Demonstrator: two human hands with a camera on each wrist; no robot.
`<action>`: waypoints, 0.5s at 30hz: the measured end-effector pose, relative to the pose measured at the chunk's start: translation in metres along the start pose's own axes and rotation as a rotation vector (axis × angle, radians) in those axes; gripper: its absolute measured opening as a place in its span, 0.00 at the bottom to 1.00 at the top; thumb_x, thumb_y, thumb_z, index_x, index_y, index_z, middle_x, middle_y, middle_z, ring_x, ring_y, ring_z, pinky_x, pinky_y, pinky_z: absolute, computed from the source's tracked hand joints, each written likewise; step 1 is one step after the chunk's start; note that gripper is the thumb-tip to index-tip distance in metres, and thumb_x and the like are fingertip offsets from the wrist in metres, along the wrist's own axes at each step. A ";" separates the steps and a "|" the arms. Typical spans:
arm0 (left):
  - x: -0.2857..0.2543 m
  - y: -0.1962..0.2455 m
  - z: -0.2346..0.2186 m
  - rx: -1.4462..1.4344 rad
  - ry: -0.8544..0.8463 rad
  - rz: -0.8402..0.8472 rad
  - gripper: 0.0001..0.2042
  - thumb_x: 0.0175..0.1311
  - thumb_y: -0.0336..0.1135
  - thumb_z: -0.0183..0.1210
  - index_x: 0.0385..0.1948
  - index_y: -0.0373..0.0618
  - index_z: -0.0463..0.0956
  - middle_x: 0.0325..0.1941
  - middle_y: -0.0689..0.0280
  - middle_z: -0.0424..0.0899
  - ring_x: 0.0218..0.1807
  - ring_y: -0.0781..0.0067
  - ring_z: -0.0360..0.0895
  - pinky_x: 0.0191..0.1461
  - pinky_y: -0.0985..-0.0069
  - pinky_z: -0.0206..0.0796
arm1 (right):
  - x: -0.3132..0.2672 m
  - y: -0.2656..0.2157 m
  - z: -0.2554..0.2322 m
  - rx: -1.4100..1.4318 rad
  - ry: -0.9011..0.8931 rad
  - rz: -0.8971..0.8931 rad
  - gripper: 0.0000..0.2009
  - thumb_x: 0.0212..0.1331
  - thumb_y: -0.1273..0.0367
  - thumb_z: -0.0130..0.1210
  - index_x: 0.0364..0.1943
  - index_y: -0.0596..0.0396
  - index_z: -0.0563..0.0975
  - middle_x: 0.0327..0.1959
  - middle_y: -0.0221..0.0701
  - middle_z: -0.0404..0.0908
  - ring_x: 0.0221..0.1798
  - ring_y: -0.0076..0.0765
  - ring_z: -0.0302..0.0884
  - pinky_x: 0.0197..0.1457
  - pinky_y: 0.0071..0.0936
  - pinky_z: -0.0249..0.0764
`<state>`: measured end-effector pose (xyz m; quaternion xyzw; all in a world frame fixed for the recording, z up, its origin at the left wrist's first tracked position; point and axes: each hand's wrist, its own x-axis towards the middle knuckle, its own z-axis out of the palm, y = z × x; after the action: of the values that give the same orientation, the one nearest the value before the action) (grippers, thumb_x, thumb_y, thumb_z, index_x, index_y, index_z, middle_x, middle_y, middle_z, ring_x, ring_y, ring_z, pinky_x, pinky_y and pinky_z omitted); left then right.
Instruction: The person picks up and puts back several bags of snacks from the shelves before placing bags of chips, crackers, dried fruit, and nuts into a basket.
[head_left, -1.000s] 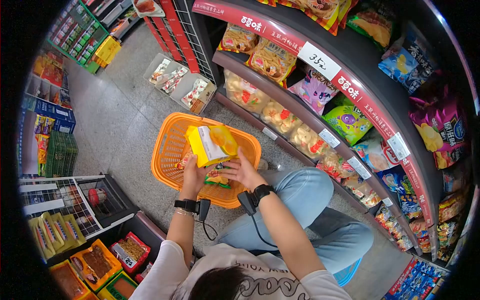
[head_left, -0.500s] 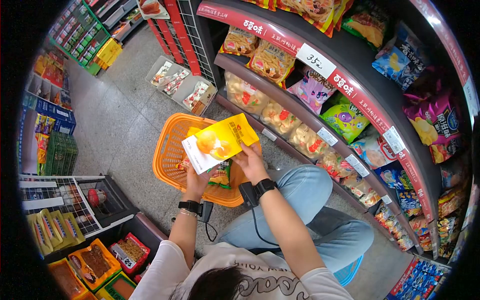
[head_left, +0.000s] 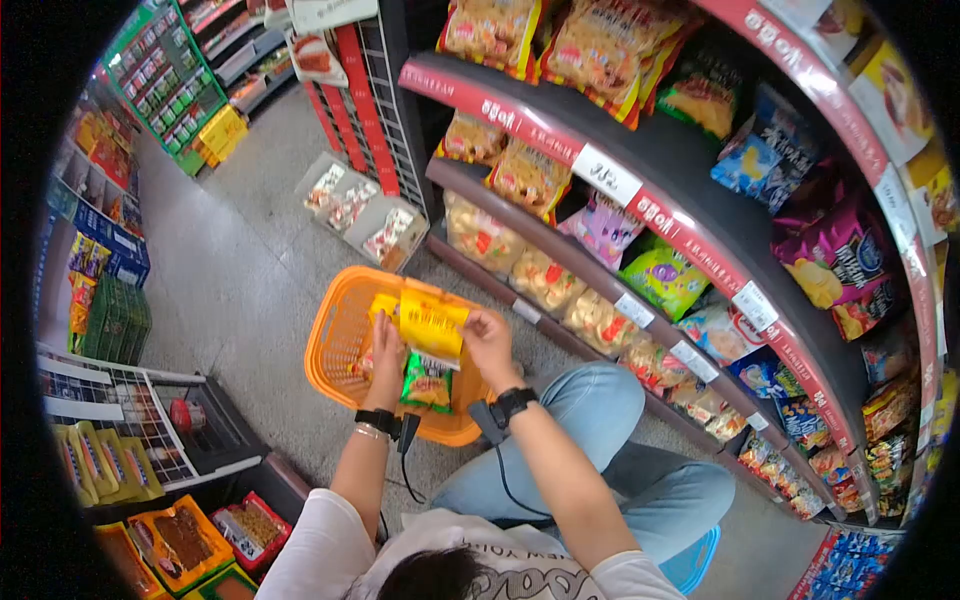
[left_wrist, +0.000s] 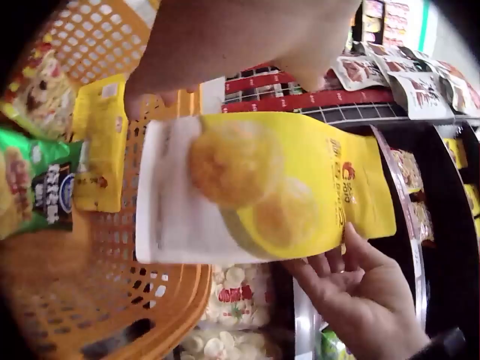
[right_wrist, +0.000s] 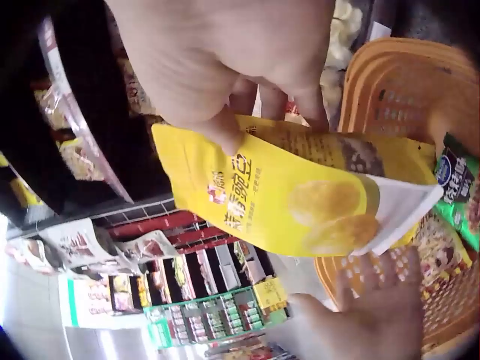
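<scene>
My right hand (head_left: 488, 345) pinches one end of a yellow snack pouch (head_left: 437, 322), thumb on its front and fingers behind. The pouch front (left_wrist: 300, 180) shows round golden pieces beside a white panel. My left hand (head_left: 384, 358) has straight fingers beside the pouch's other end. In the right wrist view that left hand (right_wrist: 367, 315) is spread just below the white panel. Both hands are over an orange shopping basket (head_left: 325, 335). Inside it lie a green snack bag (head_left: 427, 384), another yellow pouch (left_wrist: 101, 142) and a red-and-yellow bag (left_wrist: 45, 94).
Curved shelves (head_left: 560, 150) of snack bags rise at the right. A white tray of small packets (head_left: 365, 212) sits on the floor beyond the basket. A wire rack (head_left: 110, 410) and packaged foods (head_left: 180, 540) stand at the left. My bent knee (head_left: 600, 400) is beside the basket.
The pouch first turned its pictured face up between both hands, then tipped more upright over the basket. The left fingers have come off its white end. The head view has shifted slightly upward.
</scene>
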<state>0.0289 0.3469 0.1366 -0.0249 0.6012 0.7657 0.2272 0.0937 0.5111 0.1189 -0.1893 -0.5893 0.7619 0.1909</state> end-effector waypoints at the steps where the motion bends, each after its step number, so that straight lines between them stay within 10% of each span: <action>1: -0.002 0.008 0.007 0.078 -0.044 0.082 0.27 0.70 0.46 0.46 0.66 0.45 0.53 0.67 0.61 0.60 0.68 0.69 0.57 0.67 0.68 0.52 | 0.001 0.012 0.000 -0.036 -0.043 -0.034 0.04 0.57 0.80 0.53 0.33 0.58 0.74 0.32 0.22 0.77 0.38 0.18 0.74 0.44 0.18 0.70; 5: 0.019 -0.004 -0.002 0.045 -0.170 0.112 0.16 0.64 0.31 0.54 0.52 0.40 0.65 0.48 0.66 0.74 0.51 0.75 0.72 0.56 0.75 0.63 | -0.008 0.006 0.004 -0.153 -0.058 -0.060 0.03 0.59 0.79 0.51 0.32 0.59 0.75 0.38 0.23 0.78 0.43 0.18 0.74 0.49 0.19 0.70; 15: -0.020 0.048 0.026 0.076 -0.334 0.051 0.13 0.59 0.22 0.57 0.45 0.38 0.71 0.46 0.65 0.79 0.48 0.72 0.76 0.55 0.75 0.66 | -0.031 -0.068 -0.013 -0.109 -0.112 -0.096 0.05 0.58 0.77 0.56 0.36 0.62 0.74 0.43 0.29 0.79 0.45 0.19 0.74 0.49 0.18 0.71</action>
<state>0.0343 0.3561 0.1938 0.1264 0.5843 0.7413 0.3052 0.1312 0.5213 0.1840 -0.1282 -0.6480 0.7280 0.1834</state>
